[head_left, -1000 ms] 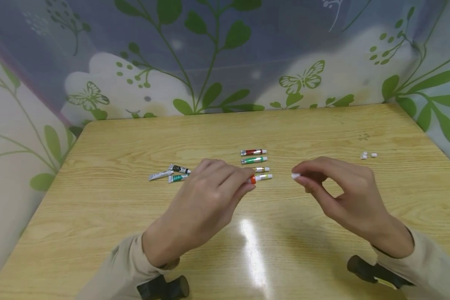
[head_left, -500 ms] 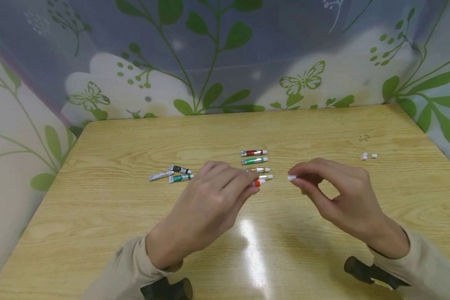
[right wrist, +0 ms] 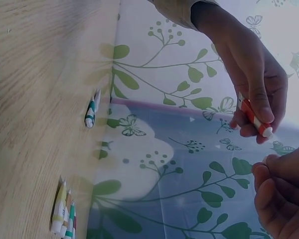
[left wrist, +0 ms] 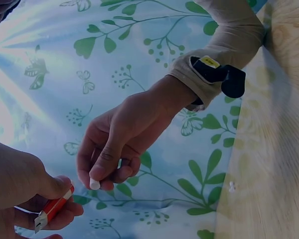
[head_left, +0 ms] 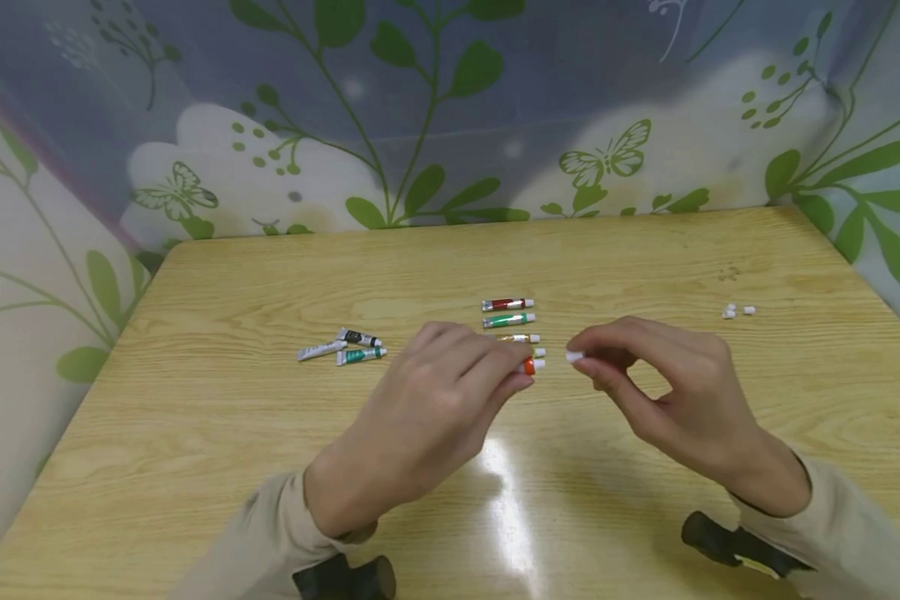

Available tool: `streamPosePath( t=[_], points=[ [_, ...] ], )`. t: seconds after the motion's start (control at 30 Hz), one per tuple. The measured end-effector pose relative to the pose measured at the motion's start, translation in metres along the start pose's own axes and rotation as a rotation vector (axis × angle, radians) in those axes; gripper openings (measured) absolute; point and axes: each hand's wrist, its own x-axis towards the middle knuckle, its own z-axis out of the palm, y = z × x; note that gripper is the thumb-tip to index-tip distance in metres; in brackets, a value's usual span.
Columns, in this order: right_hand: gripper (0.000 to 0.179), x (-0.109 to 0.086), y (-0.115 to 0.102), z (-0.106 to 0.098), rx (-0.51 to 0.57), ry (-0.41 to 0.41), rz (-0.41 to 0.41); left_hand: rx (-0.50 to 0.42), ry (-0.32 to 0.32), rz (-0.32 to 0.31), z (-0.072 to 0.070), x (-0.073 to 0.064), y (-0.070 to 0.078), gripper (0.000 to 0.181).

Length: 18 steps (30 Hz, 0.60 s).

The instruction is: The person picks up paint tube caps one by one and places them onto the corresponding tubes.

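Observation:
My left hand (head_left: pixel 427 408) holds an orange-red paint tube (left wrist: pixel 56 205) between thumb and fingers. In the head view only its orange shoulder and white nozzle end show; the rest is behind the hand. Facing it, my right hand (head_left: pixel 667 392) pinches a small white cap (head_left: pixel 574 357) with thumb and index finger. A short gap separates cap and nozzle, and both are held above the table. Beyond the left hand lie a dark red tube (head_left: pixel 504 305), a green tube (head_left: pixel 508 320), a gold tube (head_left: pixel 525 338) and a partly hidden yellow-green tube (head_left: pixel 540 352).
Left of the hands, a black tube (head_left: pixel 360 337), a silvery tube (head_left: pixel 321 350) and a teal tube (head_left: pixel 361 356) lie close together. Several small white caps (head_left: pixel 729 313) sit at the right of the wooden table (head_left: pixel 615 258). A patterned curtain (head_left: pixel 495 125) borders the back.
The left hand has shifted right with the orange-red tube, and the right hand has come left with the white cap. The gap between them has narrowed.

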Motion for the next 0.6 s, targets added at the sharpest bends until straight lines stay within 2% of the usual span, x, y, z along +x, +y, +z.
streamPosePath(
  t=[0.13, 0.3, 0.6],
  points=[
    [0.030, -0.0008, -0.0006, 0.0024, 0.063, 0.006, 0.008, -0.006, -0.015, -0.003, 0.0014, 0.0015, 0.0028, 0.016],
    [0.029, -0.0029, -0.0003, 0.0051, 0.158, 0.023, 0.015, 0.011, -0.036, 0.023, 0.0049, 0.0016, 0.0050, 0.017],
    [0.028, -0.0066, -0.0012, 0.0069, 0.210, 0.041, 0.022, 0.007, -0.041, 0.020, 0.0068, 0.0004, 0.0069, 0.017]
  ],
)
